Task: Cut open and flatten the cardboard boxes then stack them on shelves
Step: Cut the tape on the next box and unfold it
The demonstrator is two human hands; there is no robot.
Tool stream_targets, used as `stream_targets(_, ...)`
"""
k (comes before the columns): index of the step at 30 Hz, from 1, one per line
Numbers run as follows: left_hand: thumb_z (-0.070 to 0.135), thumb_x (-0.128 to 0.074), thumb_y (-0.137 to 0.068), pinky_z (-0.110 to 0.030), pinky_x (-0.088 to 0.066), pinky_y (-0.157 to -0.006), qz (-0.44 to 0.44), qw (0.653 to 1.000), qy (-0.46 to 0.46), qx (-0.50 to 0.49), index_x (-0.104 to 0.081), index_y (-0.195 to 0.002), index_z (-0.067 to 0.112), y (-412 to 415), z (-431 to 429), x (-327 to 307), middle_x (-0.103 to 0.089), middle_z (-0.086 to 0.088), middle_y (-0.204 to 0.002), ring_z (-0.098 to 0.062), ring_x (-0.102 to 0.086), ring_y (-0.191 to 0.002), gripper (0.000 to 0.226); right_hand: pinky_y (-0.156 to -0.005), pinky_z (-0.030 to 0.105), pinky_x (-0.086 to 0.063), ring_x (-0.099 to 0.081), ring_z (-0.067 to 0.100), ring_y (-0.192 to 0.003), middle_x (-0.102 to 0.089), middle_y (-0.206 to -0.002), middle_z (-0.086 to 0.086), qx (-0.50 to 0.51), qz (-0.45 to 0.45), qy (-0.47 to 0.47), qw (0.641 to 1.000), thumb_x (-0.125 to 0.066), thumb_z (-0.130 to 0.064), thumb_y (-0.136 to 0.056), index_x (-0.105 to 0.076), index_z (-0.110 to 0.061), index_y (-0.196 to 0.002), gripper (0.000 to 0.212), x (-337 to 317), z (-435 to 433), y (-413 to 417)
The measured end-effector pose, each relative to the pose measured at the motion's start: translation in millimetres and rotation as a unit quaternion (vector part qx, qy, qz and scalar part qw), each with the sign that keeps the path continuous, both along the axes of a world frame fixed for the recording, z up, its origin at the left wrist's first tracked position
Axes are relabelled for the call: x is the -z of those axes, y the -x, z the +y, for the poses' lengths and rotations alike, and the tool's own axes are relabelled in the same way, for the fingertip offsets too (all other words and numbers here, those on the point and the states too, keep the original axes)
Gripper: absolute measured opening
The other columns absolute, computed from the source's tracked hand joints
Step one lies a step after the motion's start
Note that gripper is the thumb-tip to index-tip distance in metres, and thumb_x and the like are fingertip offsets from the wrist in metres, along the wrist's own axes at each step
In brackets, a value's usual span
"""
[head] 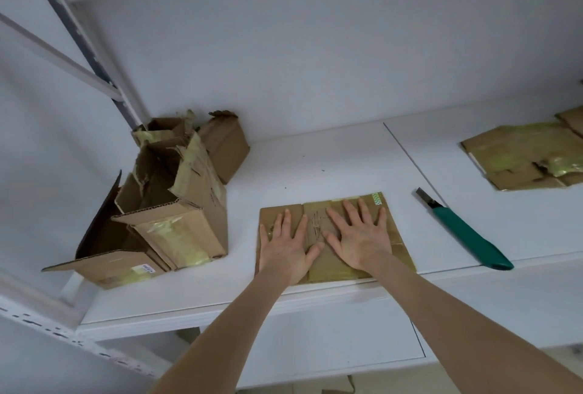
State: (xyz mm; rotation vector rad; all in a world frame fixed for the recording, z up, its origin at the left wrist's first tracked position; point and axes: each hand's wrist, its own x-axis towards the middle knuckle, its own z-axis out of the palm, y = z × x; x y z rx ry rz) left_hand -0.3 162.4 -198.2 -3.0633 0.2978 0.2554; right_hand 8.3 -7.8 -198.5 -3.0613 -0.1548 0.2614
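Head view: both hands lie flat w/ fingers straight and spread, gripping nothing. Left hand (288,245) and right hand (359,235) press side by side on a flattened cardboard box (334,270) near the front edge of the white shelf (315,166), hiding much of its middle. Green-handled utility knife (467,235) lies just right of it, not touching. Unflattened boxes (176,204) piled at left, label unreadable. Flattened stack (523,157) far right, cut off by the frame edge.
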Motion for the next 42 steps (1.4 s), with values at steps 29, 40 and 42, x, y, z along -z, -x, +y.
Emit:
stream_targets(29, 0.034, -0.088, -0.064, -0.041, -0.041, -0.105, 0.025, 0.709, 0.645, -0.285, -0.036, -0.144, 0.001, -55, -35, -109, -0.048, -0.017, -0.143, -0.035, -0.049, -0.126, 0.102, -0.108, 0.047, -0.032, -0.027, 0.030, -0.138, -0.027, -0.152, 0.004, 0.309, -0.182, -0.297, 0.885, -0.073, -0.057, -0.075, -0.046, -0.033, -0.140, 0.074, -114, -82, 9)
stream_targets(40, 0.015, -0.064, -0.094, -0.032, -0.047, -0.089, -0.030, 0.625, 0.736, -0.259, -0.052, -0.133, 0.000, -92, -240, -126, -0.060, -0.009, -0.120, -0.024, -0.056, -0.099, 0.043, -0.119, 0.049, -0.011, -0.011, 0.030, -0.148, -0.030, -0.153, 0.011, 0.151, -0.363, -0.120, 0.911, -0.049, -0.032, -0.097, -0.049, -0.025, -0.138, 0.042, -132, -245, -15)
stream_targets(42, 0.015, -0.062, -0.095, -0.033, -0.048, -0.092, -0.032, 0.631, 0.725, -0.274, -0.051, -0.134, -0.001, -98, -285, -115, -0.059, -0.007, -0.121, -0.026, -0.058, -0.102, 0.043, -0.120, 0.050, -0.006, -0.004, 0.031, -0.149, -0.025, -0.157, 0.012, 0.111, -0.332, -0.111, 0.930, -0.045, -0.031, -0.099, -0.046, -0.024, -0.141, 0.043, -120, -281, -13)
